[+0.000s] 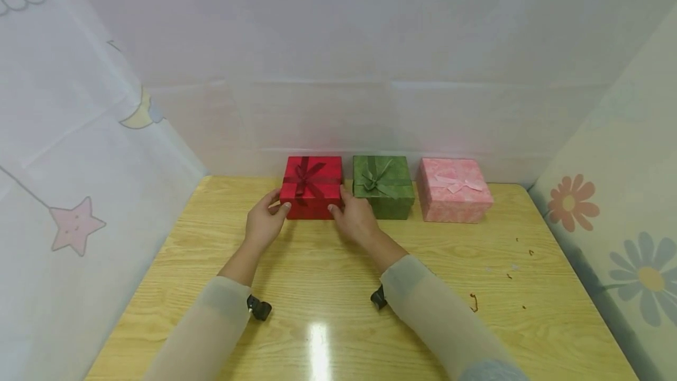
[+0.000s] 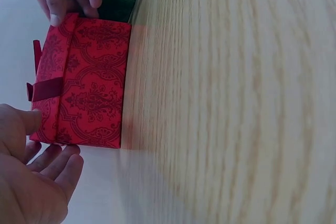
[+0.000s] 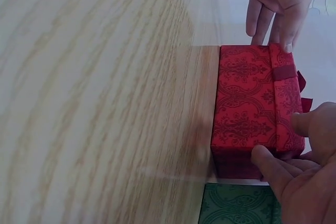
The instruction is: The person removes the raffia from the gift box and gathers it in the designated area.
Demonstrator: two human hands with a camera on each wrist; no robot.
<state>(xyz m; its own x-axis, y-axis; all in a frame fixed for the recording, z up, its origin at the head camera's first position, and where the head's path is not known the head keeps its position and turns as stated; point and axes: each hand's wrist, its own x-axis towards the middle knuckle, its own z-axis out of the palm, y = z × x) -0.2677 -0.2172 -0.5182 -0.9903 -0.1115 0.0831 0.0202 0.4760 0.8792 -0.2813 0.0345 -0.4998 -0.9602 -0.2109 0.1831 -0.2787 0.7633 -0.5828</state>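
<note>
A red patterned gift box [image 1: 313, 207] with a dark red ribbon bow stands at the back of the wooden table. My left hand [image 1: 264, 222] holds its left end, the thumb at the front corner of the lid and the fingers along the side. At the opposite end, my right hand [image 1: 358, 217] grips the box, thumb on the front and fingers in the gap beside the green gift box [image 1: 394, 207]. Both hands also show around the red box [image 2: 97, 85] in the left wrist view. The lid is on; the box's contents are hidden.
A pink gift box [image 1: 455, 211] with a pale bow stands right of the green one. Small brown scraps [image 1: 473, 303] lie on the table's right side [image 1: 529, 322]. Behind the boxes hangs a pale sheet [image 1: 338, 104], with printed sheets at both sides.
</note>
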